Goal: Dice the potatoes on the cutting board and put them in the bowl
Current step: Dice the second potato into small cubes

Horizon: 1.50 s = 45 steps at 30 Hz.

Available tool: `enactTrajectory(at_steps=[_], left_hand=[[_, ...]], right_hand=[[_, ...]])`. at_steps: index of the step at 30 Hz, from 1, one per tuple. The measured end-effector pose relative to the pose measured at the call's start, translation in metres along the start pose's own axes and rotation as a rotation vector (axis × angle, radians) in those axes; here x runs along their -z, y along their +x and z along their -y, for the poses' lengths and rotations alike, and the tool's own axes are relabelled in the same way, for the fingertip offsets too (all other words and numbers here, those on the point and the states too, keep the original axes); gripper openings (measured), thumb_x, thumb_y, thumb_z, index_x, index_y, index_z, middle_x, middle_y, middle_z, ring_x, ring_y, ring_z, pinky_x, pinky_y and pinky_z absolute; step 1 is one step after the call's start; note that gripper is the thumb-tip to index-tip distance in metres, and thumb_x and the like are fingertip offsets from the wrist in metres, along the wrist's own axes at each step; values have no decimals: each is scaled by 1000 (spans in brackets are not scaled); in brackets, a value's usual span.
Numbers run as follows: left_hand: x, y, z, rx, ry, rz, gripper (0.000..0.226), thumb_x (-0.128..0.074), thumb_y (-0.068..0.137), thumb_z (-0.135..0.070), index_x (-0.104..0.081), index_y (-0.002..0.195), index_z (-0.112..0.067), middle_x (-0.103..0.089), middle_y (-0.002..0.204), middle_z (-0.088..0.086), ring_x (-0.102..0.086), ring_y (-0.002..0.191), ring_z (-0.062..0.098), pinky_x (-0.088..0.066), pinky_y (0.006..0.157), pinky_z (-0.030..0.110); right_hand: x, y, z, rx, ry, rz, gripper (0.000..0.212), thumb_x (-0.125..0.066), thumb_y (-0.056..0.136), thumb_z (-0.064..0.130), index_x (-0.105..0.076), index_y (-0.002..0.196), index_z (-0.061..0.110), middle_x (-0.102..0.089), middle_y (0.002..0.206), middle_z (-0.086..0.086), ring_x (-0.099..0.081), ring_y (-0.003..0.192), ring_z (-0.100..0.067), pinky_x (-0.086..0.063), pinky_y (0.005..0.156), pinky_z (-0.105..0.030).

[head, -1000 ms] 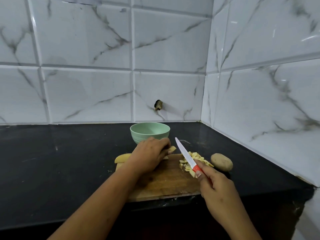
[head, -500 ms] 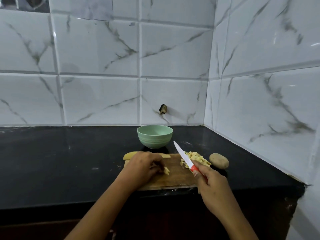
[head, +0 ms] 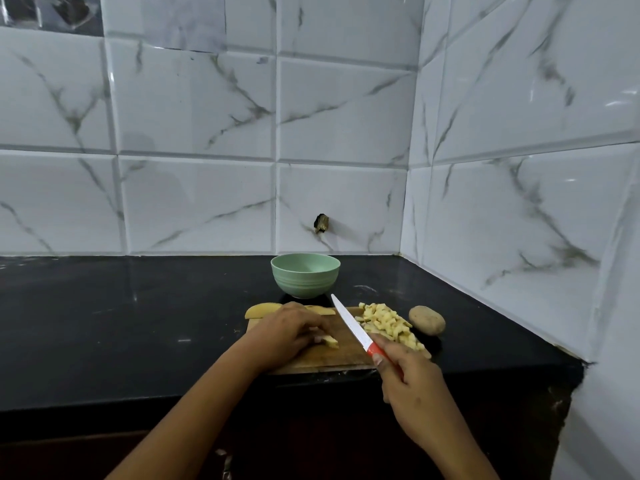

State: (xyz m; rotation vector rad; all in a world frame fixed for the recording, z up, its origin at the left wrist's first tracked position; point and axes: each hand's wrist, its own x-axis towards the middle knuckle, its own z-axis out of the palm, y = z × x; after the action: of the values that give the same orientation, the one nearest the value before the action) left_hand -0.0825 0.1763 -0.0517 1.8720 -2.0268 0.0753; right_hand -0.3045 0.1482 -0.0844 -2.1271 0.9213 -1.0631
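Observation:
A wooden cutting board [head: 332, 360] lies at the counter's front edge. My left hand [head: 287, 332] rests on it and pinches a pale potato strip [head: 329, 340] under its fingertips. My right hand [head: 405, 379] grips the red handle of a white-bladed knife [head: 349, 325], whose blade slants up and left above the board, between the strip and a heap of diced potato [head: 388, 323] on the board's right part. A potato slice [head: 261, 309] lies at the board's far left edge. The green bowl [head: 305, 275] stands just behind the board.
A whole unpeeled potato [head: 426, 319] sits on the black counter [head: 121, 317] right of the board. Tiled walls close the back and right sides, meeting in a corner behind the bowl. The counter's front edge runs just below the board.
My left hand drew back from the bowl's side to the board's middle with a potato strip. The view pulled back and up. The knife stayed raised.

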Motion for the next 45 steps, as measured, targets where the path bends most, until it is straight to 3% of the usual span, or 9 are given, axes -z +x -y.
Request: enactTrajectory(at_steps=[7, 21, 25, 27, 31, 34, 38, 41, 45], left_hand=[[-2, 12, -8, -16, 84, -7, 22, -47, 98, -33, -58, 111, -20, -57, 113, -5, -48, 108, 11, -40, 94, 28], [-5, 6, -2, -66, -150, -81, 25, -60, 92, -18, -68, 113, -29, -62, 108, -20, -48, 95, -6, -32, 81, 1], [-8, 7, -1, -63, -121, -107, 32, -57, 91, -8, -69, 109, -31, -51, 112, -25, -41, 111, 2, -25, 95, 9], [-7, 6, -2, -14, -125, -164, 33, -58, 90, -8, -66, 114, -29, -52, 111, -23, -43, 107, 0, -28, 97, 9], [-6, 0, -1, 171, -123, -236, 32, -65, 88, -32, -62, 119, -29, -63, 107, -14, -54, 99, 1, -42, 89, 18], [-8, -3, -2, 239, -92, -212, 35, -65, 84, -46, -65, 115, -30, -65, 108, -14, -56, 96, 0, -46, 88, 19], [-7, -4, -4, 214, -33, -160, 41, -59, 87, -51, -58, 125, -37, -61, 119, -14, -52, 109, 6, -40, 88, 20], [-8, -2, -7, 127, 76, -54, 39, -43, 95, -51, -48, 132, -43, -47, 136, -20, -40, 124, 10, -34, 102, 30], [-8, -3, -8, 128, 42, -72, 28, -46, 93, -50, -56, 116, -38, -54, 120, -17, -40, 114, 8, -39, 98, 34]], right_hand=[[-2, -3, -4, -33, 15, 6, 36, -48, 99, 27, -52, 134, 35, -53, 77, 17, -53, 72, 1, -39, 62, -12], [7, -3, 1, -89, -156, -18, 37, -44, 100, 34, -49, 136, 40, -55, 90, 20, -59, 79, -2, -44, 63, -13], [10, -3, 4, -92, -195, -3, 37, -44, 100, 33, -48, 136, 41, -58, 92, 17, -60, 80, -3, -47, 66, -14], [9, -3, 6, -91, -213, 4, 37, -44, 100, 33, -47, 136, 42, -59, 99, 15, -60, 83, -2, -48, 69, -14], [6, -6, 16, -67, -266, 16, 38, -40, 101, 37, -43, 138, 47, -59, 116, 17, -53, 88, 3, -43, 69, -10], [6, -5, 27, -18, -325, 42, 39, -37, 101, 39, -39, 139, 50, -57, 124, 18, -52, 98, 1, -46, 81, -15], [8, -5, 36, 3, -458, 18, 42, -32, 102, 39, -31, 142, 50, -59, 121, 11, -52, 93, -2, -45, 76, -17], [10, -5, 37, -39, -541, -2, 43, -30, 102, 40, -28, 144, 50, -59, 121, 9, -58, 103, -9, -49, 81, -23], [12, -9, 38, -60, -544, 7, 43, -30, 103, 39, -29, 144, 50, -57, 125, 10, -58, 103, -5, -42, 74, -16]])
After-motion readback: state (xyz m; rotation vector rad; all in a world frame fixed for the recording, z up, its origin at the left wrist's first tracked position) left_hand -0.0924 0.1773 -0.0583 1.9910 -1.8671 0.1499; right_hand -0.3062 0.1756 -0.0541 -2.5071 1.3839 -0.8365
